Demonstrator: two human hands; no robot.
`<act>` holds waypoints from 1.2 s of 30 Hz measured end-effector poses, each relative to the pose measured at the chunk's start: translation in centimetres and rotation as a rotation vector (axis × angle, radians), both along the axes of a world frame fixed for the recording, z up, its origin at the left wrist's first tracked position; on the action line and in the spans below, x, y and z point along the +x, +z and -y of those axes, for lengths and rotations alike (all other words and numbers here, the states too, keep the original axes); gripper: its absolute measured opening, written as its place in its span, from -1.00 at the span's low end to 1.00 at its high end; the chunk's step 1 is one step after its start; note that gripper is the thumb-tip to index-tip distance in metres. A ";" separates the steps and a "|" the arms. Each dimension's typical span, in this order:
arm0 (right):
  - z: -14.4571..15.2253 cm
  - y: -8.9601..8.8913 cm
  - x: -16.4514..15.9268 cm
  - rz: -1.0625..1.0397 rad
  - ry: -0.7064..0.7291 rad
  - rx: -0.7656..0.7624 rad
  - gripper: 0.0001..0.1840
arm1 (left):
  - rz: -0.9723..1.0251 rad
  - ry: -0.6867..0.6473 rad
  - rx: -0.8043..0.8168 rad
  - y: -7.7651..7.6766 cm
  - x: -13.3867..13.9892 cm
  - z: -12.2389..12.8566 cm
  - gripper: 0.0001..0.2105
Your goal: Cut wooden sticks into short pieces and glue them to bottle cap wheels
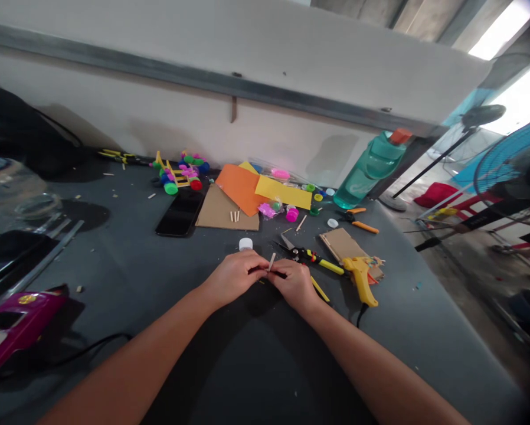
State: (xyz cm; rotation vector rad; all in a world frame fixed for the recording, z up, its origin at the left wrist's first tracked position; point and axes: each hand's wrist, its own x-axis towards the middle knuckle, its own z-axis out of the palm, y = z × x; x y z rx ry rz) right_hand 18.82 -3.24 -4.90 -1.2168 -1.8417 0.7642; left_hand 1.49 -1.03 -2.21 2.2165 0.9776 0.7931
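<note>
Both hands meet over the dark table, with a short, pale wooden stick (272,261) standing up between their fingertips. My left hand (237,276) is closed in a pinch at the stick's lower end. From the other side my right hand (295,284) pinches the same spot, its fingers curled. The fingertips partly hide the lower end of the stick. Just behind my left hand sits a white bottle cap (246,243). Yellow-and-black cutting pliers (322,260) lie beyond my right hand, blades pointing left. To their right rests a yellow glue gun (360,280).
Cardboard (216,212) holds several small sticks, beside a black phone (180,212) and orange paper (241,186). Colourful small models (180,174) stand at the back. A teal bottle (369,168) is near the right edge. A magenta device (23,324) lies left, with a cord nearby.
</note>
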 end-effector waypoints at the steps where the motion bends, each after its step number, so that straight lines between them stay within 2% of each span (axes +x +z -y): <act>1: 0.0 0.0 0.0 -0.001 0.001 0.005 -0.85 | -0.003 0.002 0.004 0.0 0.0 0.0 -0.87; 19: 0.1 0.5 -0.1 0.068 -0.007 0.019 -0.83 | -0.099 0.073 0.105 -0.1 0.5 0.7 -0.94; 25: -0.1 -0.1 -0.2 0.086 -0.006 0.039 -0.85 | -0.055 0.085 0.031 0.4 0.6 0.6 -0.92; 28: 0.1 0.1 -0.4 0.061 -0.035 0.046 -0.87 | 0.031 0.126 -0.069 0.4 0.5 0.3 -0.92; 31: 0.6 0.8 -0.9 -0.032 -0.067 -0.082 -0.88 | 0.168 0.178 -0.263 0.5 0.3 0.1 -0.91; 36: 1.2 1.9 -1.6 -0.343 -0.056 -0.466 -0.83 | 0.347 0.155 -0.531 1.1 0.3 0.0 -0.90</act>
